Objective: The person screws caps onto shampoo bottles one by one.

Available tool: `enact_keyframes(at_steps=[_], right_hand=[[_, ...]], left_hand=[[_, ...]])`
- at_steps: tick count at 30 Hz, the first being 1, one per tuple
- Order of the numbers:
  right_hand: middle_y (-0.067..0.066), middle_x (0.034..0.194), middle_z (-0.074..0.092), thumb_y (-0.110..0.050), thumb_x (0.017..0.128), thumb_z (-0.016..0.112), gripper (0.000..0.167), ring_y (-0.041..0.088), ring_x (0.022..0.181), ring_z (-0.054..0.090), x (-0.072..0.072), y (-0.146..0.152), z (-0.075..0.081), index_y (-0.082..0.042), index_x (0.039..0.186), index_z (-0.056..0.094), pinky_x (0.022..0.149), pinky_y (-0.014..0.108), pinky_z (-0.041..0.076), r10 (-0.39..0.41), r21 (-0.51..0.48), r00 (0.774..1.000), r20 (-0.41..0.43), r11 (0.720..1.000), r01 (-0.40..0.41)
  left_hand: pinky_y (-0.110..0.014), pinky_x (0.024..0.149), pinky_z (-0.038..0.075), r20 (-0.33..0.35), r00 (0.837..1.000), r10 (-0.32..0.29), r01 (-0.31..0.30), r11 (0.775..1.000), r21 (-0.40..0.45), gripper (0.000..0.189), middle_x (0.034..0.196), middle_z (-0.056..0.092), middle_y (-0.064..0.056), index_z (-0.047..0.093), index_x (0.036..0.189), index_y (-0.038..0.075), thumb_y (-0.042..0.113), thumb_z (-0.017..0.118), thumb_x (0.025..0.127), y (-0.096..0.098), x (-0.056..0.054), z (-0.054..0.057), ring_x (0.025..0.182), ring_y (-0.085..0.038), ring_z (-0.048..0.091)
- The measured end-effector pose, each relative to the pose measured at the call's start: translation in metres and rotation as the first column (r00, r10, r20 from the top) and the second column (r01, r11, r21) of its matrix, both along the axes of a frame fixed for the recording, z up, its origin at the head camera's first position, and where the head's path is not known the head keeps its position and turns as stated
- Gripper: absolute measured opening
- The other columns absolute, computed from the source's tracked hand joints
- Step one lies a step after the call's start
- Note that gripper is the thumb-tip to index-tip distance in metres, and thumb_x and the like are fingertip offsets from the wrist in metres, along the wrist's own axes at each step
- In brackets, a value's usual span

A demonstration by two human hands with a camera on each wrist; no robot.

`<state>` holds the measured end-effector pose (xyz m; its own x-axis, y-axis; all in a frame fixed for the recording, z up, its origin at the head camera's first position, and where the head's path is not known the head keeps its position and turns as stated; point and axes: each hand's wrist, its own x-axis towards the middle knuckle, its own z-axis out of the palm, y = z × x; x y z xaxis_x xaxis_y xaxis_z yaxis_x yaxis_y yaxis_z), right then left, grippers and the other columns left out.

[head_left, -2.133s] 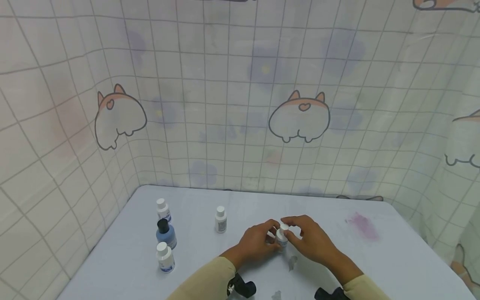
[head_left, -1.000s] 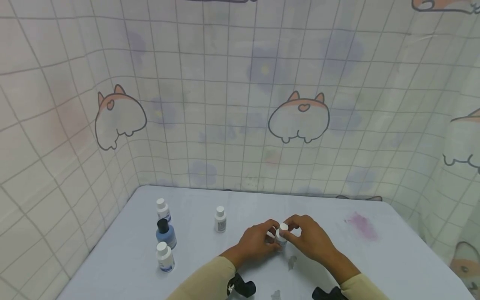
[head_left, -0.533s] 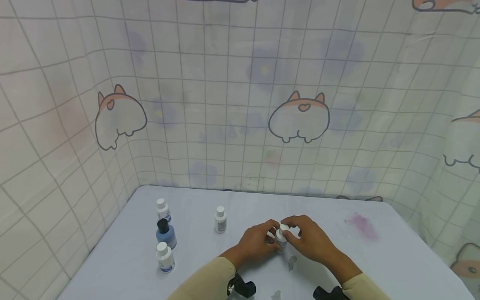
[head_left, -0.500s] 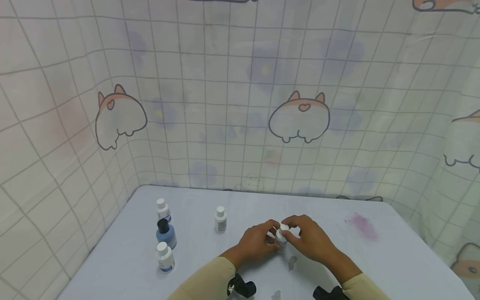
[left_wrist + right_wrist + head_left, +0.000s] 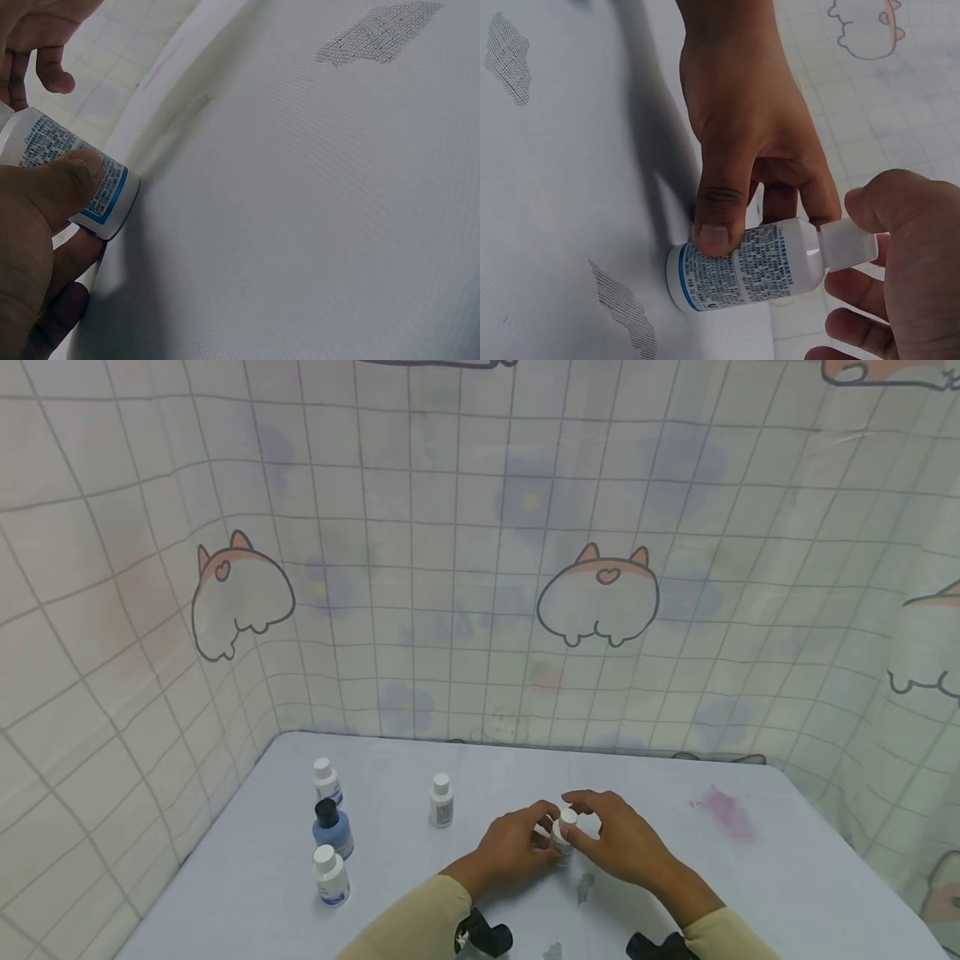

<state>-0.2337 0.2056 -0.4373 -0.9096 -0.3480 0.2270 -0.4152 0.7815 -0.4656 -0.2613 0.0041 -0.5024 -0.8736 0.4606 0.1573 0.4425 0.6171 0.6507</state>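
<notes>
A small white bottle with a blue-edged printed label stands on the table between my two hands. My left hand grips its body, the thumb lying across the label in both wrist views. The white cap sits on the bottle's neck, and my right hand pinches it between thumb and fingers. In the left wrist view the same bottle is cut off at the left, so its cap is mostly out of frame.
One white bottle stands left of my hands. Farther left, two white bottles, a rear one and a front one, flank a blue bottle with a black cap. The white table has a pink stain at right; a patterned curtain hangs behind.
My right hand's fingers shift slightly around the cap. The left hand keeps its hold on the bottle, and the other bottles stand where they were.
</notes>
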Motion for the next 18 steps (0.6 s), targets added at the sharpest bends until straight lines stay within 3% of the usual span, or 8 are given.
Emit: enact_keyframes(at_steps=[8, 18], right_hand=[[-0.009, 0.112, 0.068, -0.021, 0.095, 0.074, 0.030, 0.020, 0.103, 0.063, 0.0011, 0.0002, 0.0015, -0.019, 0.125, 0.072, 0.072, 0.031, 0.051, 0.030, -0.010, 1.000, 0.007, 0.999, -0.030], [-0.009, 0.097, 0.064, -0.036, 0.091, 0.079, 0.027, 0.022, 0.096, 0.062, -0.0008, 0.0019, -0.0005, -0.020, 0.112, 0.071, 0.078, 0.042, 0.053, -0.013, 0.011, 1.000, -0.012, 1.000, 0.013]], left_hand=[[-0.035, 0.094, 0.053, -0.022, 1.000, -0.019, 0.019, 1.000, 0.004, 0.051, 0.115, 0.069, 0.011, 0.057, 0.129, 0.027, 0.032, 0.084, 0.087, -0.0009, -0.0003, -0.0003, 0.092, 0.005, 0.066], [-0.032, 0.090, 0.054, -0.010, 1.000, -0.017, 0.017, 1.000, 0.002, 0.049, 0.116, 0.068, 0.012, 0.057, 0.128, 0.029, 0.032, 0.084, 0.087, -0.0003, -0.0014, -0.0019, 0.093, 0.005, 0.066]])
